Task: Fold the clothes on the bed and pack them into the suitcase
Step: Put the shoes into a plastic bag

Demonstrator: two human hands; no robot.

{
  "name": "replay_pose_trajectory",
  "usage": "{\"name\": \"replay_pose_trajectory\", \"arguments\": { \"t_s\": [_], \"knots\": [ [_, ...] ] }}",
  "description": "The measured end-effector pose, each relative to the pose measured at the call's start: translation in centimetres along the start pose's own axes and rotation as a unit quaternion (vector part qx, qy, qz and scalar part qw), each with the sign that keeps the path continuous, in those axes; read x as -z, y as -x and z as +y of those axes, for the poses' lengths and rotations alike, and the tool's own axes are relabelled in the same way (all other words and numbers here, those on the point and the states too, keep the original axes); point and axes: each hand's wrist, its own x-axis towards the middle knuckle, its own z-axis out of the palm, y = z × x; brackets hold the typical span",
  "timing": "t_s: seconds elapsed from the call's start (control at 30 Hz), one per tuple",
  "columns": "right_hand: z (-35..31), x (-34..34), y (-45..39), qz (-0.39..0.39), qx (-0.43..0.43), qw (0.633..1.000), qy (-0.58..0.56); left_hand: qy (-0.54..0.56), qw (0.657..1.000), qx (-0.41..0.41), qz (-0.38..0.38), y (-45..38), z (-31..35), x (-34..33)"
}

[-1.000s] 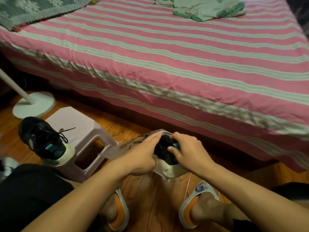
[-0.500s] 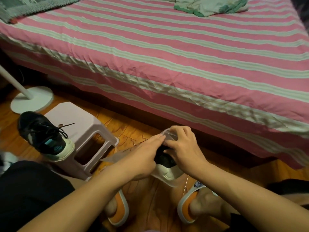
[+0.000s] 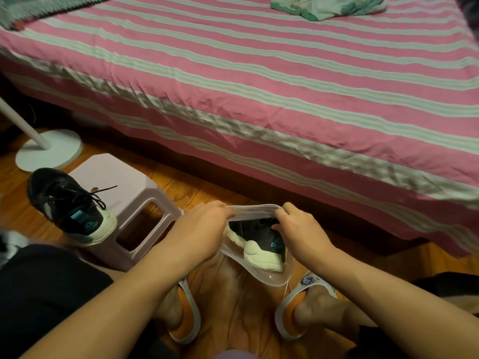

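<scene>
While second shoe [image 3: 70, 203] sits on stool [image 3: 124, 182], bed [image 3: 285, 86] looms beyond.

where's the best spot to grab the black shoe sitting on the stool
Probably around the heel collar of the black shoe, coming from above and the near side. Its pale heel overhangs the stool toward the person, and the laced opening faces up, so fingers can hook inside. Both hands are busy with the bag.
</scene>
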Motion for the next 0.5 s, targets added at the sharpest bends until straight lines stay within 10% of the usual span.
{"name": "replay_pose_trajectory", "arguments": {
  "t_s": [0.5],
  "knots": [
    [3.3, 1.1, 0.4, -0.191, -0.087, 0.976, 0.06, 0.039, 0.994, 0.098, -0.022, -1.3, 0.8, -0.3]
  ]
}}
